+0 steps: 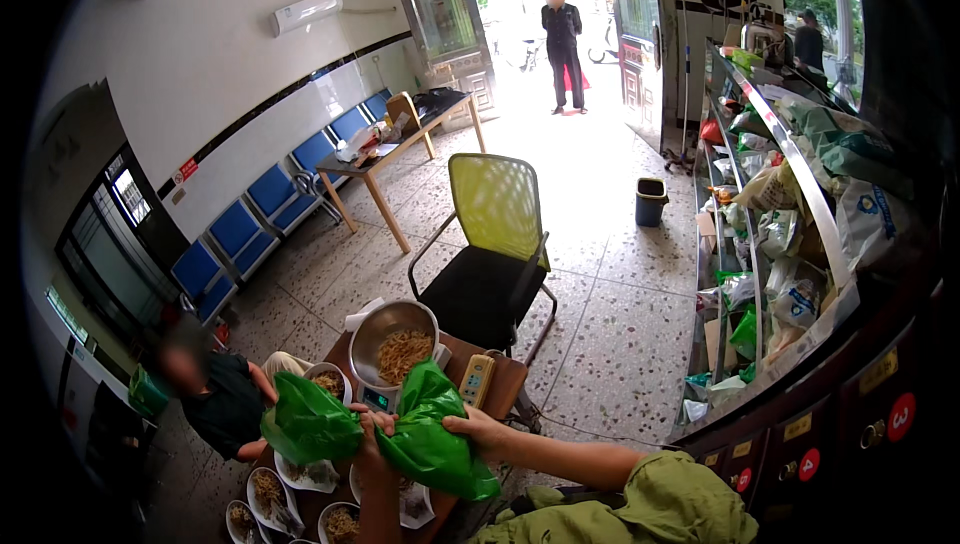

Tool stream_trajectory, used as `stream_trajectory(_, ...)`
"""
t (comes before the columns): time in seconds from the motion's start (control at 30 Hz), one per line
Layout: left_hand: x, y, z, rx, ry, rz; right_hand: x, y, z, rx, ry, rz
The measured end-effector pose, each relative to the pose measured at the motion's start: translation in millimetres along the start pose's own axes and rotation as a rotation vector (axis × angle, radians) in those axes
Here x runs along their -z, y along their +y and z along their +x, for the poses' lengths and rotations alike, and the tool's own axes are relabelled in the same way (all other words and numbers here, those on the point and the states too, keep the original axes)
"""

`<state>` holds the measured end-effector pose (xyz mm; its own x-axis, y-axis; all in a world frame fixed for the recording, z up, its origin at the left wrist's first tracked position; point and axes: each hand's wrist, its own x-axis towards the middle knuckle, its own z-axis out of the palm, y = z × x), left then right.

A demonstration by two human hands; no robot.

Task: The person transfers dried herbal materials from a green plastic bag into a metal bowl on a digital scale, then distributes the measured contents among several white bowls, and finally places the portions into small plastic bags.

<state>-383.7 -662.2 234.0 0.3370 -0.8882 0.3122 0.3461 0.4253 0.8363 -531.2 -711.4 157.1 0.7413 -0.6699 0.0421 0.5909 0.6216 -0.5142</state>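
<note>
A green plastic bag [442,439], bunched in its middle, spans both hands over the table. My left hand [375,428] is closed around its gathered part, with a puffed green portion [311,420] out to the left. On the right, my right hand [474,430] pinches the bag's side between thumb and fingers. Just beyond the hands, a steel bowl [360,341] of dried, yellowish-brown strands [405,356] rests on a digital scale [376,398] with a lit display. Bowls and dishes with similar dried pieces [268,491] stand below and left of the bag, partly hidden by my left arm.
A power strip [477,380] lies on the wooden table [510,383]. A person in dark clothes [225,401] sits at the left. Beyond the table stands a green-backed chair [499,206]. Shelves packed with bags [787,229] line the right; another person [562,34] stands in the doorway.
</note>
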Motion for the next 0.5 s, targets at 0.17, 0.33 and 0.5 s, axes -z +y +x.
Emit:
stream_trajectory(0.17, -4.0, 0.1, -1.7, 0.247, 0.250, -0.212, -15.2, -33.6, -3.7, 0.438, 0.031, -0.705)
stream_trajectory(0.33, 4.5, -7.2, 6.5, 0.409, 0.220, -0.017, -29.0, -28.6, -3.0, 0.868, -0.076, -1.284)
stream_trajectory(0.5, 79.5, -30.5, 21.9, 0.626, 0.190, -0.128, -39.6, -13.6, -1.0, 1.086, -0.205, -1.512)
